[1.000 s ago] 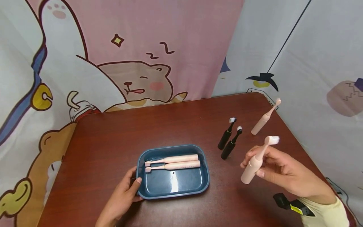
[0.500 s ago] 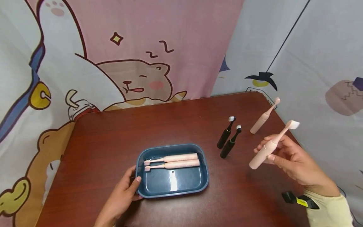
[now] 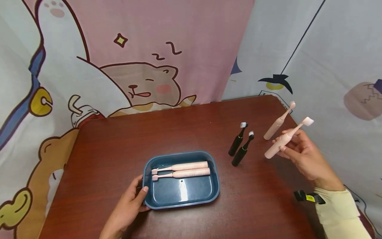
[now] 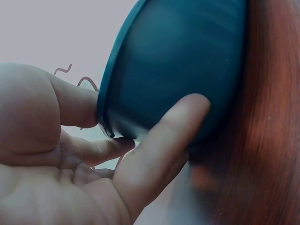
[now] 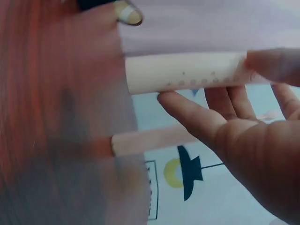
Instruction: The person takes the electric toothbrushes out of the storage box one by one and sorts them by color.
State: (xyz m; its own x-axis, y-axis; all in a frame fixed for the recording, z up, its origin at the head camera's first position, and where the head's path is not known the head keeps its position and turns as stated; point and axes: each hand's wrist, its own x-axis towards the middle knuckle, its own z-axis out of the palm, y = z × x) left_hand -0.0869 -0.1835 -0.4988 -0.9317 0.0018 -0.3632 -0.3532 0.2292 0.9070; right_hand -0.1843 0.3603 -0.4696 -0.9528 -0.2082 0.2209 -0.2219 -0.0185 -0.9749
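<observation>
A dark blue plastic bin [image 3: 167,193] sits on the table, two pale pink electric toothbrushes [image 3: 192,173] lying side by side in its rear half. My left hand [image 3: 126,204] grips the bin's left end, thumb at the rim; the left wrist view shows fingers on both sides of its wall [image 4: 173,61]. Between thumb and fingers, my right hand [image 3: 307,161] holds another pink electric toothbrush [image 3: 279,144], tilted with its bristles up to the right. Close behind it stands an upright pink electric toothbrush [image 3: 273,128]; its handle [image 5: 150,140] also shows in the right wrist view.
Two black electric toothbrushes [image 3: 241,155] stand upright between the bin and my right hand. The reddish-brown table [image 3: 143,132] ends at cartoon-printed cloth [image 3: 209,49] at the back and sides. A black strap [image 3: 310,198] is at my right wrist.
My right hand has carried its pink toothbrush away from me and rightward, close to the standing pink one, tilting it further over. The left hand and bin have stayed in place.
</observation>
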